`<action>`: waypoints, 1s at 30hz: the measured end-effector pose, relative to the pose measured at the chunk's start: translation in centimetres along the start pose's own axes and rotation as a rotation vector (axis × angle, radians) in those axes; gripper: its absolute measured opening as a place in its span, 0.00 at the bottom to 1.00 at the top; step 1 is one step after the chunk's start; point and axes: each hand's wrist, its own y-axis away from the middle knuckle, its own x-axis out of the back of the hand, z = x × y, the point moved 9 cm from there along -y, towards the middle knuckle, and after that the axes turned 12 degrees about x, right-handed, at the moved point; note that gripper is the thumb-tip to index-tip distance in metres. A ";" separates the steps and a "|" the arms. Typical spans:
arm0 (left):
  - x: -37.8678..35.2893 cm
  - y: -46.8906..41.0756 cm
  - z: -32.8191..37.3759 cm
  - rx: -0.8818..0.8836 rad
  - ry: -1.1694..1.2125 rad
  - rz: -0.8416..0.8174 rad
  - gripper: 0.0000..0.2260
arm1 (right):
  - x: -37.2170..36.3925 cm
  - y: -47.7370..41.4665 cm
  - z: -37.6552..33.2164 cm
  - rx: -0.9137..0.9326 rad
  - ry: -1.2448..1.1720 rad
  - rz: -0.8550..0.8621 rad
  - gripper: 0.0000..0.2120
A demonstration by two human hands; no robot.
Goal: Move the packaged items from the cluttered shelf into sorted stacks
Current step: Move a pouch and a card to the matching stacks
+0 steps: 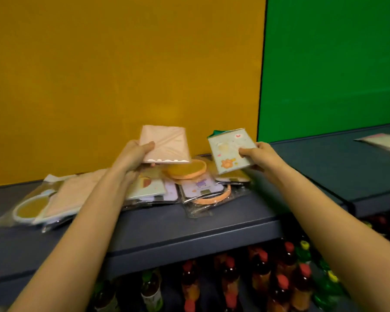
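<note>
My left hand (pixel 134 155) grips a pale pink wrapped packet (pixel 167 145) by its left edge, lifted above the pile. My right hand (pixel 260 155) pinches a light green packet with a heart and flower print (pixel 229 152) by its right edge, also held up. Below them a heap of packaged items (pixel 189 183) lies on the grey shelf (pixel 212 224): orange round pads, a purple card, a green card. More packets (pixel 52 199) lie spread at the left, one pink and one with a yellow oval.
A yellow wall (pixel 122 64) backs the shelf, a green wall (pixel 336 64) stands to the right. A second grey shelf (pixel 347 167) at the right carries a pale packet (pixel 383 141). Bottles with red and green caps (pixel 257 278) fill the shelf below.
</note>
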 end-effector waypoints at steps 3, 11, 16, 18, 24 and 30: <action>-7.2 0.3 -0.5 0.005 0.012 -0.106 0.02 | 5.5 0.6 0.5 -0.008 0.008 0.077 0.21; -24.1 2.1 -1.9 0.017 0.005 -0.266 0.15 | 22.1 1.1 2.7 -0.024 0.049 0.247 0.20; -34.0 5.0 -2.8 0.006 -0.035 -0.299 0.14 | 32.0 0.9 4.3 -0.050 0.088 0.298 0.21; -37.4 5.9 -3.3 0.018 -0.034 -0.312 0.15 | 35.6 0.8 4.8 -0.054 0.111 0.300 0.22; -45.8 7.8 -4.6 0.064 -0.010 -0.295 0.16 | 44.3 -0.4 6.6 -0.039 0.109 0.271 0.18; -53.0 8.3 -4.1 0.065 -0.035 -0.290 0.16 | 51.4 -2.0 8.0 -0.051 0.153 0.266 0.14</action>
